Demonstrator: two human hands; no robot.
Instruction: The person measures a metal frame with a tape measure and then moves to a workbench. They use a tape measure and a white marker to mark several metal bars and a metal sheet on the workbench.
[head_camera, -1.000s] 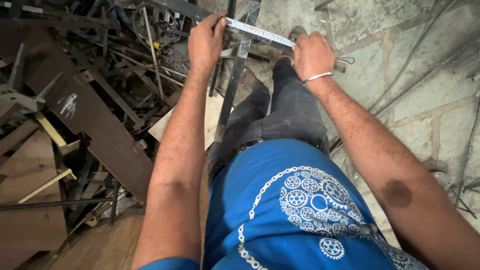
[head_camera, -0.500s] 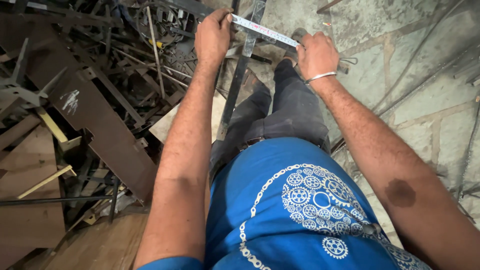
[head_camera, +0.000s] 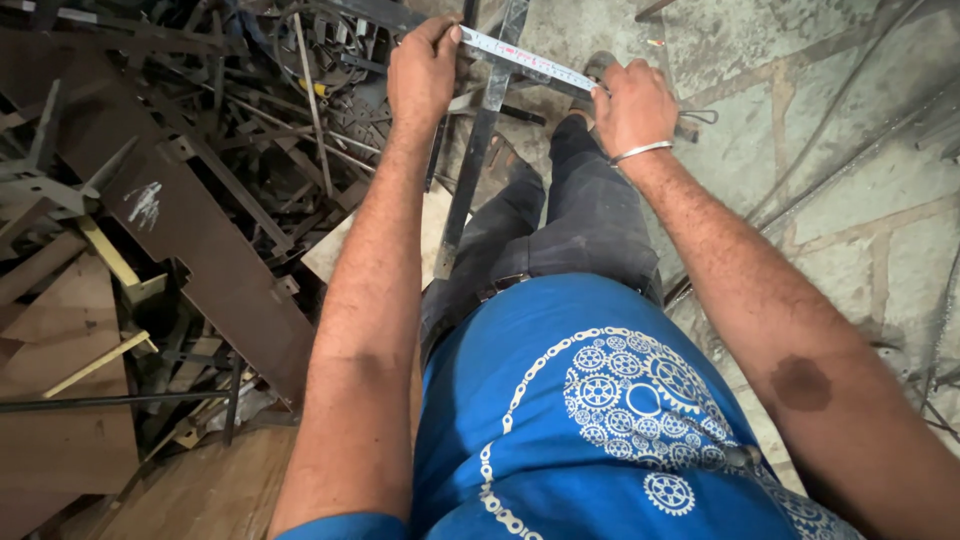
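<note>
- One white measuring tape (head_camera: 525, 62) runs crosswise over one dark steel bar (head_camera: 480, 150), whose long axis points away from the person, above the floor.
- Left hand (head_camera: 422, 75) pinches the tape's end; right hand (head_camera: 632, 105) grips the other.

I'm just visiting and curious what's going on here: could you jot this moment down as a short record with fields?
Left hand: left hand pinches one end of the measuring tape
Right hand: right hand holds the tape's other end; metal bangle on the wrist
Tape: stretched across a dark flat metal bar
Bar: runs between the person's legs
Left side: scrap metal pile
Right side: concrete floor
</note>
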